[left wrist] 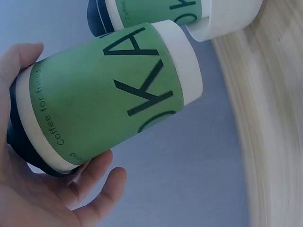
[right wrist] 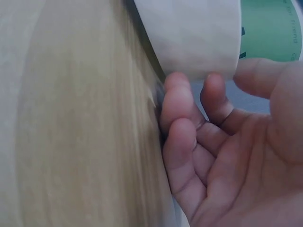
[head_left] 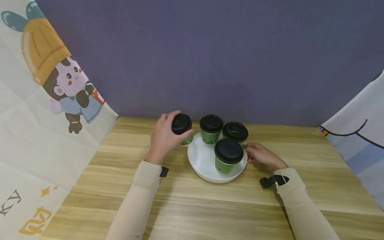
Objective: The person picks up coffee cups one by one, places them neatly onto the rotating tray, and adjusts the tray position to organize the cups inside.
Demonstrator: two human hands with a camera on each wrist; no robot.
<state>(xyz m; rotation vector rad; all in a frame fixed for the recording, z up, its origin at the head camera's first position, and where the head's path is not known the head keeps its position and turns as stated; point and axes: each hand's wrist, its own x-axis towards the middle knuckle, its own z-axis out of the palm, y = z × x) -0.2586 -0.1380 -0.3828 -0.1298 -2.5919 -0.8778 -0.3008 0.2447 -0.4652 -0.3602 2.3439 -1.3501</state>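
My left hand [head_left: 166, 138] grips a lidded paper coffee cup [left wrist: 113, 94] around its black lid end. This cup has a green sleeve with dark lettering, and its white base hangs above the table in the left wrist view. It is just left of a round white plate [head_left: 199, 161] with a raised rim. On the plate stand three similar cups: one at the back [head_left: 211, 130], one at the back right [head_left: 235, 131] and one in front [head_left: 228, 156]. At the plate's right edge, my right hand [head_left: 262, 156] pinches the rim between thumb [right wrist: 258, 75] and curled fingers.
The plate sits on a wood-grain table [head_left: 210, 210]. A dark blue-grey panel [head_left: 210, 60] rises at the table's back edge. Cloths printed with cartoons hang on the left [head_left: 27, 133] and right [head_left: 372, 133]. Black straps show at both wrists.
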